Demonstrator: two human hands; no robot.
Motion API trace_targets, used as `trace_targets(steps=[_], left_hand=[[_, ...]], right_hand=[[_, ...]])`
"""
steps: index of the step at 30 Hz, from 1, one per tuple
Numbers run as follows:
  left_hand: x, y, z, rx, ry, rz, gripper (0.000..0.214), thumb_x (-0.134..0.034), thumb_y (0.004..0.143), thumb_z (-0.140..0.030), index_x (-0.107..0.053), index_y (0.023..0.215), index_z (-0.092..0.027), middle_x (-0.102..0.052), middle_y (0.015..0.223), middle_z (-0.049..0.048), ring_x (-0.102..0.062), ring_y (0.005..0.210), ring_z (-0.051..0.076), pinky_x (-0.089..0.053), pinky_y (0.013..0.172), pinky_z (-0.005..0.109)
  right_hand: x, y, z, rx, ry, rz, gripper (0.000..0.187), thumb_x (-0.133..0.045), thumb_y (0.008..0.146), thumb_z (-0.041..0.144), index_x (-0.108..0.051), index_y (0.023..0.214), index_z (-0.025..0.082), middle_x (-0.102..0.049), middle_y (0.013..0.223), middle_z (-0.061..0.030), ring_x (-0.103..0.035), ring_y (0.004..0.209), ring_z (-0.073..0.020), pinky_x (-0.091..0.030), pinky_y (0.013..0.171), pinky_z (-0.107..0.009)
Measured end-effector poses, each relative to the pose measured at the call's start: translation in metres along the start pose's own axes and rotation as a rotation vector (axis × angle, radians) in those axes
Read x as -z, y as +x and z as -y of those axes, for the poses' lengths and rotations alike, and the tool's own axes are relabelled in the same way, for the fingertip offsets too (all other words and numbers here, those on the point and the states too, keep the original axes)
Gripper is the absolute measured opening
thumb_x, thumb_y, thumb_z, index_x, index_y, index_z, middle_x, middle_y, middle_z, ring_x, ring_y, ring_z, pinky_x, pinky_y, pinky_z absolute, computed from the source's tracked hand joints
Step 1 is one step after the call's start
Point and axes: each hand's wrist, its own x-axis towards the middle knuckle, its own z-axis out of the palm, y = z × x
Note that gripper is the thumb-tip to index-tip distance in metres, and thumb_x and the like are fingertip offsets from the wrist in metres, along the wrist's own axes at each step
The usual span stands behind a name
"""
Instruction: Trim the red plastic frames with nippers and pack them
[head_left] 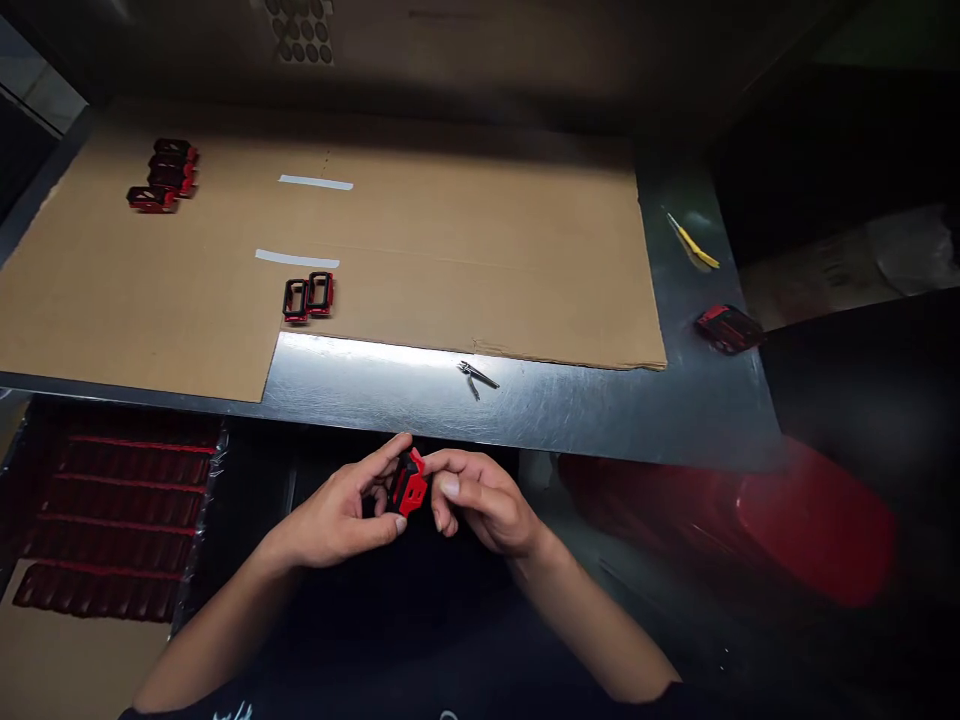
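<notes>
My left hand (pixel 341 512) is closed around a red-and-black plastic housing (pixel 412 488) just off the table's front edge, its thumb below and fingers above. My right hand (pixel 487 500) is on the housing's right side. Its index fingertip reaches the red face, while the thumb and other fingers are bent and apart, gripping nothing I can see. Beyond the hands, small nippers (pixel 478 378) lie with handles spread on the bare metal. Two similar black-and-red frames (pixel 308 297) stand side by side at the cardboard's edge.
Cardboard (pixel 487 230) covers much of the metal table (pixel 615 410). Several more housings (pixel 166 178) sit at its far left. On the right lie a yellow-handled tool (pixel 694 245) and a dark red part (pixel 727 328). A box of parts (pixel 112 520) is lower left; a red stool-like object (pixel 814 525) is right.
</notes>
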Motion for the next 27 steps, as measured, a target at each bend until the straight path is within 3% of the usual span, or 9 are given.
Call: trace_targets(steps=[4, 6, 9, 12, 16, 19, 22, 27], left_hand=[[0.007, 0.0, -0.005, -0.037, 0.324, -0.031, 0.074, -0.066, 0.086, -0.024, -0.04, 0.154, -0.031, -0.069, 0.11, 0.0056, -0.062, 0.08, 0.016, -0.055, 0.077, 0.03], [0.01, 0.001, -0.006, -0.084, 0.41, -0.044, 0.067, -0.064, 0.088, -0.025, -0.044, 0.152, -0.032, -0.07, 0.108, 0.0059, -0.065, 0.089, 0.019, -0.056, 0.084, 0.033], [0.012, 0.003, -0.006, -0.134, 0.443, -0.101, 0.06, -0.062, 0.09, -0.025, -0.05, 0.148, -0.033, -0.068, 0.126, 0.0075, -0.064, 0.114, 0.024, -0.052, 0.102, 0.041], [0.008, 0.003, -0.006, -0.11, 0.398, -0.224, 0.056, -0.065, 0.089, -0.027, -0.055, 0.144, -0.033, -0.06, 0.143, 0.0077, -0.057, 0.129, 0.027, -0.049, 0.108, 0.043], [-0.005, 0.0, -0.007, -0.05, 0.136, -0.337, 0.063, -0.066, 0.088, -0.026, -0.049, 0.149, -0.03, -0.057, 0.142, 0.0115, -0.065, 0.114, 0.025, -0.061, 0.085, 0.035], [-0.014, -0.001, -0.008, -0.088, 0.01, -0.338, 0.075, -0.074, 0.081, -0.029, -0.046, 0.15, -0.029, -0.052, 0.146, 0.0127, -0.062, 0.12, 0.029, -0.06, 0.093, 0.039], [-0.019, 0.0, -0.009, -0.084, 0.053, -0.353, 0.086, -0.085, 0.071, -0.032, -0.048, 0.148, -0.03, -0.048, 0.149, 0.0127, -0.058, 0.127, 0.034, -0.058, 0.099, 0.044], [-0.021, 0.002, -0.006, -0.108, 0.035, -0.386, 0.077, -0.084, 0.073, -0.029, -0.051, 0.142, -0.03, -0.055, 0.142, 0.0132, -0.061, 0.122, 0.032, -0.057, 0.1, 0.046]], right_hand=[[-0.005, 0.004, 0.004, -0.159, 0.087, -0.11, 0.041, -0.074, 0.081, 0.053, -0.068, 0.083, 0.013, -0.07, 0.061, -0.0019, -0.056, 0.041, -0.0064, -0.037, 0.04, -0.014], [-0.008, 0.005, 0.003, -0.161, 0.089, -0.154, 0.039, -0.079, 0.077, 0.05, -0.068, 0.079, 0.013, -0.072, 0.064, -0.0022, -0.059, 0.043, -0.0069, -0.041, 0.04, -0.014], [-0.011, 0.002, 0.001, -0.133, 0.095, -0.173, 0.037, -0.083, 0.075, 0.047, -0.07, 0.082, 0.013, -0.076, 0.071, -0.0047, -0.066, 0.051, -0.0105, -0.049, 0.047, -0.017], [-0.012, -0.002, -0.001, -0.06, 0.059, -0.176, 0.034, -0.085, 0.074, 0.043, -0.072, 0.086, 0.014, -0.077, 0.078, -0.0059, -0.071, 0.062, -0.014, -0.054, 0.055, -0.021], [-0.015, -0.005, -0.004, 0.057, -0.092, -0.203, 0.027, -0.085, 0.075, 0.04, -0.074, 0.087, 0.017, -0.074, 0.077, -0.0029, -0.069, 0.07, -0.014, -0.055, 0.067, -0.026], [-0.015, -0.006, -0.009, 0.122, -0.203, -0.221, 0.025, -0.085, 0.075, 0.04, -0.075, 0.085, 0.02, -0.073, 0.079, -0.0016, -0.065, 0.068, -0.0133, -0.053, 0.067, -0.026], [-0.014, -0.006, -0.012, 0.148, -0.28, -0.201, 0.022, -0.083, 0.078, 0.04, -0.075, 0.087, 0.021, -0.074, 0.082, -0.0027, -0.066, 0.072, -0.0154, -0.054, 0.07, -0.029], [-0.013, -0.006, -0.01, 0.221, -0.407, -0.155, 0.014, -0.077, 0.083, 0.035, -0.076, 0.087, 0.022, -0.075, 0.084, -0.003, -0.068, 0.075, -0.017, -0.055, 0.072, -0.029]])
